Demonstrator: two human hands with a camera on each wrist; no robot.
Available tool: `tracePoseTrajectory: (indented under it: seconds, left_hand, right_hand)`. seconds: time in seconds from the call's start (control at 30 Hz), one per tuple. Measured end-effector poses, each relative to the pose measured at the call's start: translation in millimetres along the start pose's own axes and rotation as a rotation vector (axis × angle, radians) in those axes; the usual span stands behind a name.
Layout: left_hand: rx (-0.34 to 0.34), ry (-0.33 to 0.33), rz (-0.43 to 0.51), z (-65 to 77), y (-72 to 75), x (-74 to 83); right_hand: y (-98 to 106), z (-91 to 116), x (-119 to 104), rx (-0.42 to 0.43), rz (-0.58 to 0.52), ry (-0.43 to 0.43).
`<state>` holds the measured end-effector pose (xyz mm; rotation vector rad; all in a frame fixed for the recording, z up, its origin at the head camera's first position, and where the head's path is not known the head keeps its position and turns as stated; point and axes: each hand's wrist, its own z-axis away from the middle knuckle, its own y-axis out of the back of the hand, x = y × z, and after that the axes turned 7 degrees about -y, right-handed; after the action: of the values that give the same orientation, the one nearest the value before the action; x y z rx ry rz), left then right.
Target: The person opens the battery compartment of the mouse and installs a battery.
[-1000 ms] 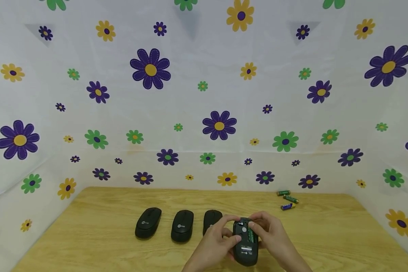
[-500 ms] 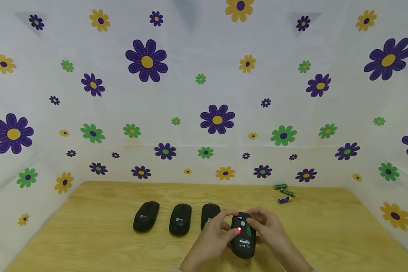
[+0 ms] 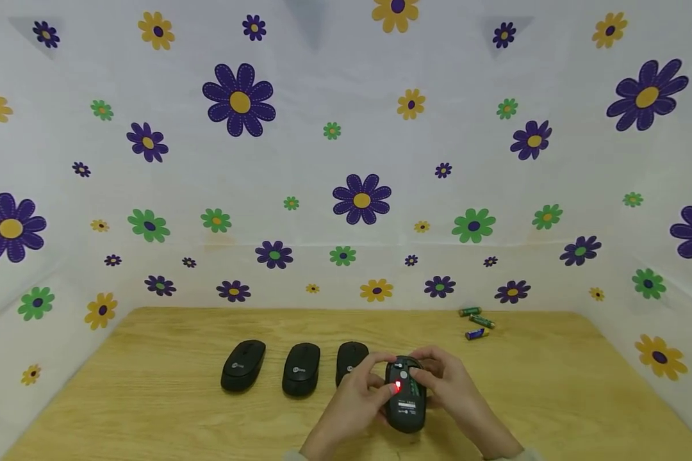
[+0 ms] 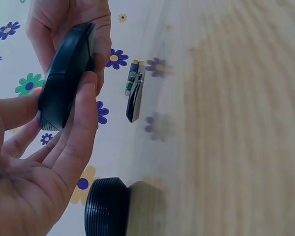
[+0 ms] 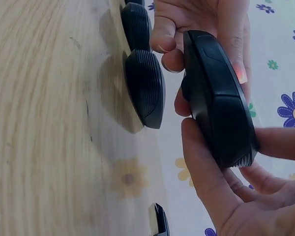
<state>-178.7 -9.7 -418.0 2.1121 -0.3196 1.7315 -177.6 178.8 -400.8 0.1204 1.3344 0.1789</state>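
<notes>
A black wireless computer mouse (image 3: 405, 415) is held between both hands with its underside facing up toward the head camera. A green battery (image 3: 414, 388) shows in its open battery slot, and a red light (image 3: 398, 385) glows on the underside. My left hand (image 3: 346, 404) grips the left side, thumb tip right at the glow. On the other side my right hand (image 3: 457, 392) grips the edge, its thumb over the upper end of the slot. Both wrist views show the mouse's side (image 4: 64, 81) clasped between thumbs and fingers.
Three more black mice stand in a row: a left one (image 3: 243, 366), a middle one (image 3: 301, 370), and a right one (image 3: 350, 358) partly behind my left hand. Loose batteries (image 3: 477, 322) lie at the back right of the wooden table (image 3: 150, 397). A thin black piece (image 4: 133, 102) lies near them.
The red light on the mouse's underside has come on since a second ago. Both hands keep their grip; the head view has shifted slightly.
</notes>
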Motion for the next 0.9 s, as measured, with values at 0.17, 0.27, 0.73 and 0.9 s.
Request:
tracePoseTrajectory:
  seconds: [0.17, 0.27, 0.73, 0.9]
  left_hand:
    - [0.026, -0.013, -0.038, -3.1, 5.2, 1.1]
    - [0.038, -0.023, -0.042, -5.1, 7.0, 3.4]
    - [0.036, -0.013, 0.031, -5.0, -0.5, 5.1]
    - [0.042, 0.001, 0.044, -2.1, 2.1, 8.1]
  right_hand:
    - [4, -5, -1, -0.12, 0.012, 0.055]
    - [8, -6, -2, -0.202, -0.017, 0.05]
    - [18, -9, 3, -0.227, -0.088, -0.037]
    - [14, -15, 0, -0.118, -0.076, -0.062]
